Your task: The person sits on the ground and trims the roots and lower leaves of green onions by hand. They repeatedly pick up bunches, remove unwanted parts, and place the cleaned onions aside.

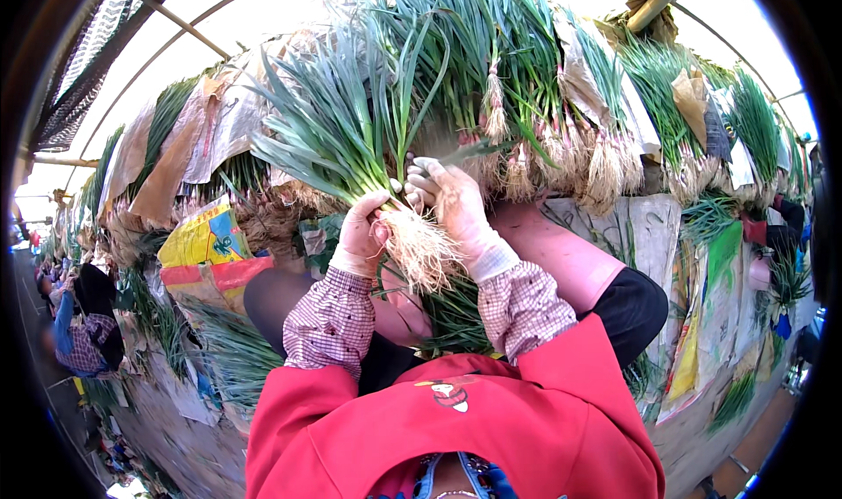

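Note:
My left hand [362, 232], in a thin pale glove, is closed around the lower stems of a bunch of green garlic [348, 163]. Its leaves fan up and away from me, and its pale roots [424, 249] hang toward me between my wrists. Right beside the bunch, my gloved right hand [454, 203] has its fingers curled, pinching a blurred green leaf [480, 150] that sticks out to the right. One stalk [401, 130] of the bunch stands apart between both hands. More green leaves [454, 315] lie below, between my legs.
Ahead rises a long bank of stacked garlic bundles [473, 58], roots facing me, partly covered with sacking [223, 117]. A yellow printed sack [204, 239] and loose greens [230, 341] lie at left. Flattened sacks [612, 229] are at right. Another person [92, 328] sits far left.

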Motion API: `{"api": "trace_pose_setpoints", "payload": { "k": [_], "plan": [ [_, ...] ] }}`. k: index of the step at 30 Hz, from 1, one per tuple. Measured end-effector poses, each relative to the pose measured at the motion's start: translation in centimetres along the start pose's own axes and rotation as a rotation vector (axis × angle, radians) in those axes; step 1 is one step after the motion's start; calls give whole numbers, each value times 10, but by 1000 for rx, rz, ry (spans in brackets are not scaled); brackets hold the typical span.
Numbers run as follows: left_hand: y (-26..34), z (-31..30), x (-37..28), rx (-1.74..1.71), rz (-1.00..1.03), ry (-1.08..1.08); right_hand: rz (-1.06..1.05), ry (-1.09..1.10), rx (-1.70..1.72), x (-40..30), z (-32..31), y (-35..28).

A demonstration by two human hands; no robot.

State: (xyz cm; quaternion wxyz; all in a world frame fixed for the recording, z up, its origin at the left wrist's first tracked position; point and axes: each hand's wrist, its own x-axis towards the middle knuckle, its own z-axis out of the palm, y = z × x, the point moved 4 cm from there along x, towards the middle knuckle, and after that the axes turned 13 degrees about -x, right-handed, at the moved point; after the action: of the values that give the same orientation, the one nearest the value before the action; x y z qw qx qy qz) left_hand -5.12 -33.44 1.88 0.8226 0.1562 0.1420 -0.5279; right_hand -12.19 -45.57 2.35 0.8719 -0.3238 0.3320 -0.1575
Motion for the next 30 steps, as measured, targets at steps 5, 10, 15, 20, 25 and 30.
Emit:
{"api": "trace_pose_setpoints", "payload": {
  "k": [5, 10, 15, 20, 25, 30],
  "plan": [
    [0, -19, 5, 253, 78, 71, -599, 86, -649, -21, -16, -60],
    [-15, -28, 8, 414, -57, 191, -410, -226, -1986, 26, 19, -34],
    [-4, -52, 12, 353, -11, 220, 224, -310, -775, 39, -7, -9],
    [9, 9, -17, -82, -47, -131, -223, -236, -6, 16, -45, -39],
    [45, 76, -33, -133, 104, -313, -419, -233, -1949, 61, -121, -68],
    [23, 55, -7, 132, 142, -193, -528, 466, -1906, 138, -66, -180]
  ]
}}
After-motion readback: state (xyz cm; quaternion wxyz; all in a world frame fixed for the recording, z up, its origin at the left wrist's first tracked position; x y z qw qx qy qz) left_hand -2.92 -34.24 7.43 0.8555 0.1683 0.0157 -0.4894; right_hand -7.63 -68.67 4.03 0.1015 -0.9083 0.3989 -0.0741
